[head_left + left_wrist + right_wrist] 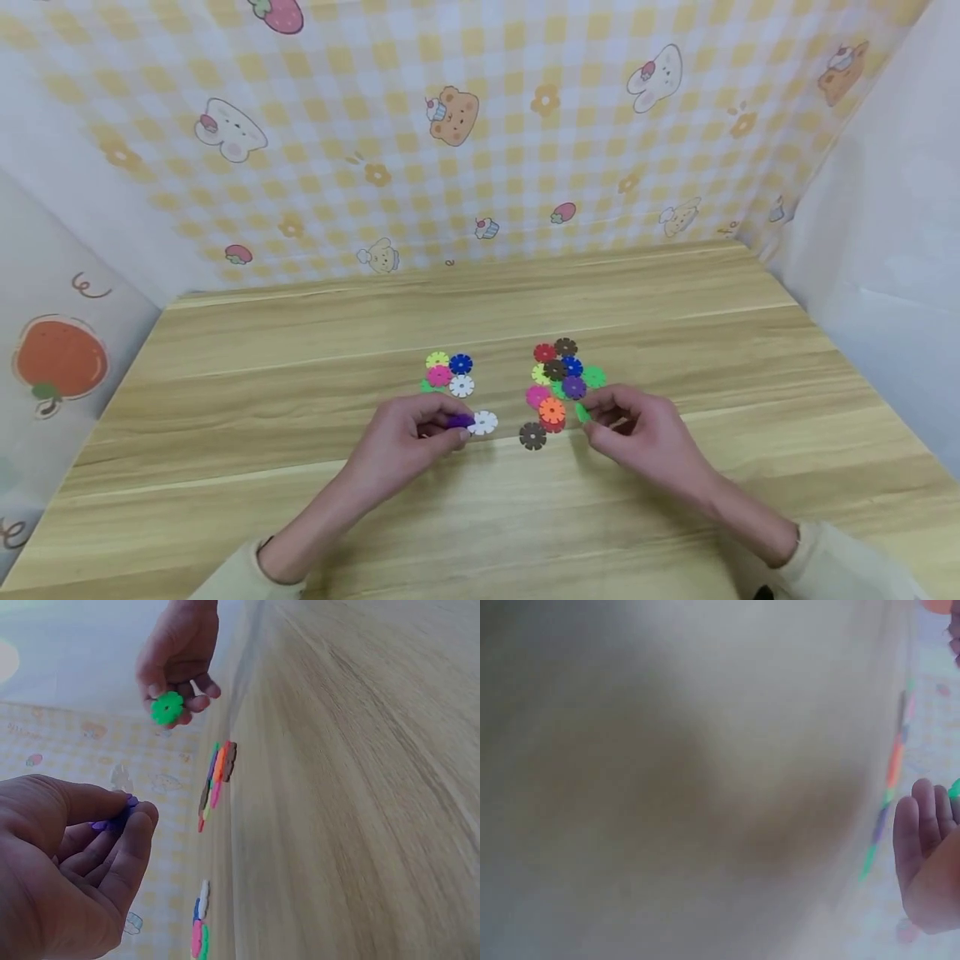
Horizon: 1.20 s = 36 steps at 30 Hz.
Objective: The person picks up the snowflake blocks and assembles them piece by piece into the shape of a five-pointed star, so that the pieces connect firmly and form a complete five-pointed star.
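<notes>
My left hand (405,433) pinches a purple notched plastic disc (120,817) between thumb and fingers, held above the table. A white notched disc (486,422) shows right at the fingertips in the head view. In my right hand (641,429), a bright green notched disc (166,709) is pinched by its edge, tilted nearly on end in the head view. That hand is just right of a loose pile of discs, among them an orange one (552,410), a purple one (573,387) and a brown one (532,436).
Behind the left hand lies a smaller group with yellow (437,360), blue (461,364), pink (438,376) and white (462,385) discs. The wooden table (300,350) runs back to a checked cloth (510,150) with cartoon prints.
</notes>
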### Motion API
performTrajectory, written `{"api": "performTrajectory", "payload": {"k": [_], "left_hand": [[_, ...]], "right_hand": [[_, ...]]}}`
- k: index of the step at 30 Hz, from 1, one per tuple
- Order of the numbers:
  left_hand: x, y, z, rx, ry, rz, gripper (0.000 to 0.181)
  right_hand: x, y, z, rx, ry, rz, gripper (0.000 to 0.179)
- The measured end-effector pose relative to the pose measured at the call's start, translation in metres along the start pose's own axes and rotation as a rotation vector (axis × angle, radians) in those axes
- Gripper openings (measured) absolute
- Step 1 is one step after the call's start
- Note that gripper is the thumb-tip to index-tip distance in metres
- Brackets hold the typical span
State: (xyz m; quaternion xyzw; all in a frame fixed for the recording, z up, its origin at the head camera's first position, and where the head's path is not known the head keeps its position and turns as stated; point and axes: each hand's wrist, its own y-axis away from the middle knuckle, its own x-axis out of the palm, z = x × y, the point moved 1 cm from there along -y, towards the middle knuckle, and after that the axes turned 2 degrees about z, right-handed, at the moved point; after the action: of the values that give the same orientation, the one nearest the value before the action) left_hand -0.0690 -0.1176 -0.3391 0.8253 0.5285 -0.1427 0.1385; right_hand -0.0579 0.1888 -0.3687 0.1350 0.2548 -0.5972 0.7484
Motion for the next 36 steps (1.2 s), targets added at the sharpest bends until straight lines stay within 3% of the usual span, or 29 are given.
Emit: {"api": "performTrajectory", "payload": {"k": [8,11,16,25,36], "left_hand": [[0.005,0.001,-0.008,-0.005,0.025,0.008,0.015],[0.008,0.002,-0.011,-0.010,0.073,0.010,0.015],[0.011,0.004,-0.016,0.004,0.145,0.019,0.016],[0.012,0.004,-0.018,0.037,0.079,0.024,0.008],[0.013,0.003,-0.016,0.057,0.009,0.007,0.007]], "right_hand": [[0.018,-0.012,0.036,-0.394,-0.010,0.010,0.038],[0.025,-0.018,0.042,-0.480,-0.023,0.018,0.036],[0.032,-0.022,0.044,-0.557,-0.048,0.048,0.028],[0.038,-0.019,0.045,-0.552,-0.093,0.051,0.027],[0.040,-0.018,0.045,-0.536,-0.064,0.034,0.029]]}}
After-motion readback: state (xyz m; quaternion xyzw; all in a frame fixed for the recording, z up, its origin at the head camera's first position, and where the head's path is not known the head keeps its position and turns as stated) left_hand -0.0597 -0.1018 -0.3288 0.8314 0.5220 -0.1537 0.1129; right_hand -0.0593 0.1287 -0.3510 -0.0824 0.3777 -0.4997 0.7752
